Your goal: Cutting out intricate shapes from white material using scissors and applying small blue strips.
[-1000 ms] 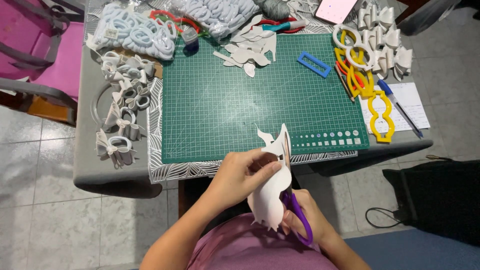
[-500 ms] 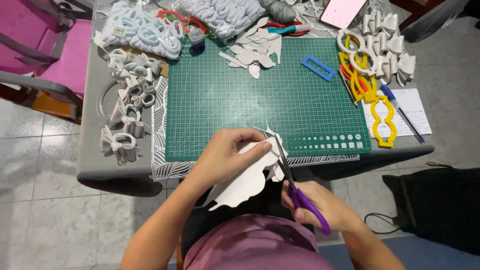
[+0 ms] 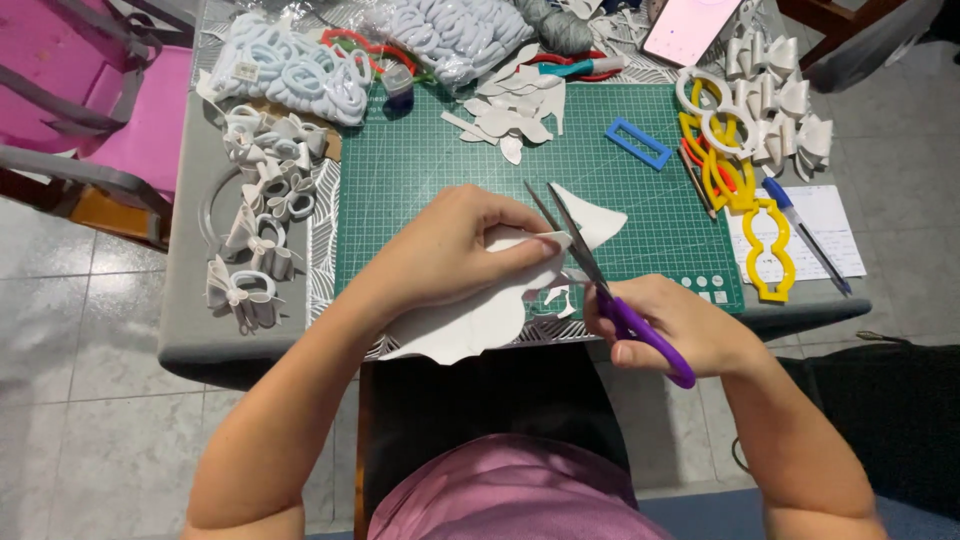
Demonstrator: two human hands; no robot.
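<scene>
My left hand [image 3: 455, 250] grips a white sheet of thin material [image 3: 470, 322] over the near edge of the green cutting mat [image 3: 430, 175]. My right hand [image 3: 680, 325] holds purple-handled scissors [image 3: 600, 280], blades open, their tips pointing away from me across the sheet's upper edge. A pointed flap of the sheet [image 3: 592, 220] sticks out to the right of the blades. Small white offcuts [image 3: 558, 297] lie under the scissors on the mat.
Cut white shapes [image 3: 510, 115] and a blue rectangular template [image 3: 638, 143] lie at the mat's far side. White bows [image 3: 258, 215] sit left, yellow templates [image 3: 745, 200], more bows, a pen [image 3: 805, 235] and paper right. Bagged pieces [image 3: 300, 70] and a phone [image 3: 690, 28] at the back.
The sheet has swung from upright to lying flat under my left hand. The scissors rose from below the table edge and now cut into the sheet over the mat.
</scene>
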